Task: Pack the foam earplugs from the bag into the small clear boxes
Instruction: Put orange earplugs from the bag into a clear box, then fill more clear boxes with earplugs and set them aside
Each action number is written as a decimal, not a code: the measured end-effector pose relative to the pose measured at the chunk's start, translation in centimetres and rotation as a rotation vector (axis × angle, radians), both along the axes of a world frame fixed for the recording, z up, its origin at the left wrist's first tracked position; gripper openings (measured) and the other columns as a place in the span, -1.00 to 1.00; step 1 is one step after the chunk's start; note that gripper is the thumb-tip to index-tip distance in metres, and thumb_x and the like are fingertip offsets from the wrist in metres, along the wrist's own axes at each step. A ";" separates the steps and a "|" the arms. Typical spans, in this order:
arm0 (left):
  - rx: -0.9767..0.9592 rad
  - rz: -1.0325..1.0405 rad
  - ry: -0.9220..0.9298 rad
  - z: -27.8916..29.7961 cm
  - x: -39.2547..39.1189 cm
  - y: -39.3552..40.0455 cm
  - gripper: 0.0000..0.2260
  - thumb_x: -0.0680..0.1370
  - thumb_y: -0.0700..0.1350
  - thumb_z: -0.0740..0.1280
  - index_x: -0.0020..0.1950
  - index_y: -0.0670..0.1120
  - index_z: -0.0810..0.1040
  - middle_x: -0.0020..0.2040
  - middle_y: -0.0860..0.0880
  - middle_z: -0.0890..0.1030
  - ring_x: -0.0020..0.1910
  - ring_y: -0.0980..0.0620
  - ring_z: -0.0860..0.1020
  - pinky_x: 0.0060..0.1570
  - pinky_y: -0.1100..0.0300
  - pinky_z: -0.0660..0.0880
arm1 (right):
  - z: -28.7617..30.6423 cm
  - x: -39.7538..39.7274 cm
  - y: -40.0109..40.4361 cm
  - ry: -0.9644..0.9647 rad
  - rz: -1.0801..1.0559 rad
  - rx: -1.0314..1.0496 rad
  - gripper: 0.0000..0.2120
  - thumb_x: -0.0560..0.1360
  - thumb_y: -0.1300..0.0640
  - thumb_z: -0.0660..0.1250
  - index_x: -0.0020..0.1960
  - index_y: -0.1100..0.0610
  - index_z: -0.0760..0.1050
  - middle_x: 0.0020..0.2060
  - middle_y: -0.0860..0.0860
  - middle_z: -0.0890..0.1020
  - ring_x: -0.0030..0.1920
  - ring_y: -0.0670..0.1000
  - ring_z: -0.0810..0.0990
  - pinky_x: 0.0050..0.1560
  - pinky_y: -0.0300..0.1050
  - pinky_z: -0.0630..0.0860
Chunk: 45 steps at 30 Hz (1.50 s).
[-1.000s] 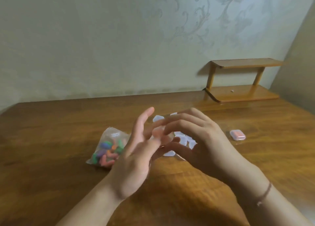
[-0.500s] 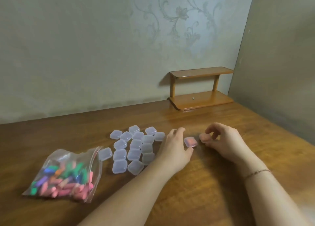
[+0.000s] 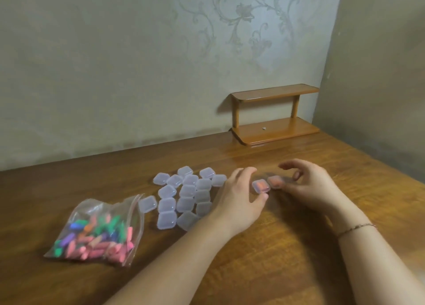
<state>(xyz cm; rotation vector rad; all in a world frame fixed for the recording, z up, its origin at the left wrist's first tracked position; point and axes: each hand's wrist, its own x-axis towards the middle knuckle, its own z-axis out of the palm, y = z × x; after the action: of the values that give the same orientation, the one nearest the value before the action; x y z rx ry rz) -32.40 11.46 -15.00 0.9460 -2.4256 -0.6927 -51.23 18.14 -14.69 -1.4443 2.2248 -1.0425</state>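
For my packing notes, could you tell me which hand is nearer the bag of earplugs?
Left hand; the bag of earplugs lies to its left. Right hand is farther right.

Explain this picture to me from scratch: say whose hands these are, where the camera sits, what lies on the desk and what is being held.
There is no machine here: a person works with two bare hands, and one camera worn on the head looks forward and down at them. That is why both forearms come in from the bottom edge.

On the wooden desk lies a clear zip bag full of coloured foam earplugs. Beside it sits a cluster of small empty clear boxes. Two further boxes already hold orange earplugs: one filled box by the left hand, its neighbour, the second filled box, by the right hand.

Neither hand lifts anything; their fingers are loosely curved around the two filled boxes on the desk. A small wooden shelf stands against the wall.
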 end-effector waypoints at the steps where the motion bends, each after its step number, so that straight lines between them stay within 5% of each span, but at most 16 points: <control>1: -0.040 -0.052 0.003 0.7 1.2 0.8 -0.52 0.59 0.05 0.34 0.49 0.09 0.31 0.41 0.11 0.37 0.22 0.07 0.49 0.20 0.10 0.52 | 0.4 0.5 0.4 0.018 -0.009 -0.055 -0.64 0.39 -0.03 0.50 0.14 -0.15 0.50 0.00 -0.11 0.55 -0.04 -0.12 0.52 -0.18 -0.22 0.46; 6: -0.287 -0.173 0.105 3.0 10.2 2.8 -0.69 0.57 -0.01 0.36 0.31 -0.01 0.53 0.23 0.08 0.54 0.10 0.18 0.49 0.12 0.27 0.49 | 2.4 6.6 1.4 0.200 0.056 -0.370 -0.79 0.42 0.18 0.46 0.04 0.01 0.59 -0.14 -0.16 0.58 -0.13 -0.16 0.51 -0.26 -0.30 0.38; 12: -0.467 0.151 0.278 2.2 22.3 0.6 -0.85 0.53 -0.06 0.36 0.05 -0.04 0.66 -0.06 0.10 0.60 -0.03 0.17 0.56 -0.08 0.31 0.52 | 2.1 15.5 -1.0 0.611 0.392 -0.260 -0.90 0.37 0.01 0.49 -0.12 -0.09 0.63 -0.21 -0.21 0.60 -0.16 -0.10 0.54 -0.37 -0.31 0.42; 16: -0.411 0.414 0.327 0.3 26.8 -2.1 -0.90 0.51 -0.17 0.43 -0.01 -0.01 0.65 -0.12 0.14 0.59 -0.06 0.18 0.57 -0.23 0.30 0.56 | 1.5 18.6 -3.7 0.674 0.461 -0.126 -0.82 0.43 -0.19 0.37 -0.01 -0.18 0.59 -0.02 -0.29 0.57 0.04 -0.15 0.48 -0.27 -0.32 0.40; 21: -0.292 0.543 0.422 -0.4 27.5 -3.8 -0.91 0.54 -0.16 0.40 -0.04 0.04 0.63 -0.10 0.24 0.61 0.02 0.31 0.55 -0.14 0.23 0.61 | 0.2 21.1 -5.7 0.855 0.561 -0.127 -0.73 0.28 -0.24 0.38 -0.08 -0.16 0.55 -0.14 -0.24 0.60 -0.09 -0.04 0.46 -0.26 -0.20 0.30; 25: -0.298 0.489 0.461 -0.1 27.0 -3.2 -0.91 0.54 -0.18 0.40 -0.06 0.01 0.65 -0.14 0.21 0.63 -0.03 0.25 0.58 -0.19 0.32 0.57 | 0.0 21.6 -5.4 0.855 0.514 -0.150 -0.78 0.21 -0.15 0.44 -0.19 -0.15 0.52 -0.27 -0.22 0.57 -0.19 -0.01 0.47 -0.31 -0.19 0.35; 30: -0.319 0.449 0.473 -0.2 26.6 -2.6 -0.91 0.54 -0.20 0.41 -0.06 -0.02 0.67 -0.18 0.15 0.64 -0.07 0.22 0.60 -0.22 0.45 0.50 | -0.1 21.5 -4.9 0.773 0.507 -0.113 -0.78 0.23 -0.13 0.45 -0.16 -0.20 0.51 -0.18 -0.27 0.57 -0.15 -0.07 0.41 -0.27 -0.40 0.12; 35: -0.303 0.407 0.528 -0.3 26.2 -2.2 -0.94 0.54 -0.12 0.39 -0.04 0.01 0.65 -0.19 0.15 0.64 -0.11 0.18 0.62 -0.24 0.31 0.56 | 0.0 21.7 -4.6 0.761 0.511 -0.070 -0.80 0.33 -0.18 0.44 -0.07 -0.22 0.53 -0.17 -0.28 0.57 -0.07 -0.07 0.38 -0.21 -0.22 0.26; 40: 0.051 0.305 0.704 0.2 25.4 -1.0 -0.68 0.47 0.15 0.39 0.15 0.05 0.60 -0.03 0.13 0.66 0.02 0.13 0.64 -0.12 0.29 0.60 | 2.8 23.2 -3.6 0.425 0.505 -0.309 -0.78 0.34 -0.13 0.42 -0.02 -0.16 0.56 -0.11 -0.35 0.54 0.03 -0.16 0.45 -0.15 -0.27 0.47; 42: 0.289 0.212 0.773 0.6 25.0 -0.5 -0.59 0.44 0.16 0.46 0.22 0.04 0.59 0.10 0.14 0.67 0.08 0.15 0.64 0.00 0.24 0.61 | 4.2 24.5 -3.3 0.380 0.547 -0.444 -0.77 0.38 -0.13 0.40 0.00 -0.11 0.59 -0.05 -0.30 0.58 0.04 -0.14 0.51 -0.12 -0.22 0.53; 45: 0.649 -0.013 0.981 1.0 24.7 -0.2 -0.54 0.40 0.11 0.52 0.23 -0.07 0.64 0.18 -0.08 0.67 0.20 -0.10 0.63 0.12 0.13 0.58 | 4.6 26.1 -3.5 0.365 0.597 -0.594 -0.75 0.45 -0.13 0.36 0.04 -0.03 0.61 0.01 -0.20 0.63 0.01 -0.07 0.54 -0.11 -0.13 0.53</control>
<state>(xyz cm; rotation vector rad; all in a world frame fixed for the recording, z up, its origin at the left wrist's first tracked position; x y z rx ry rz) -7.69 11.26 -14.00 0.5638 -1.3469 -1.5512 -25.12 14.67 -10.09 -2.5159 1.5200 -1.3446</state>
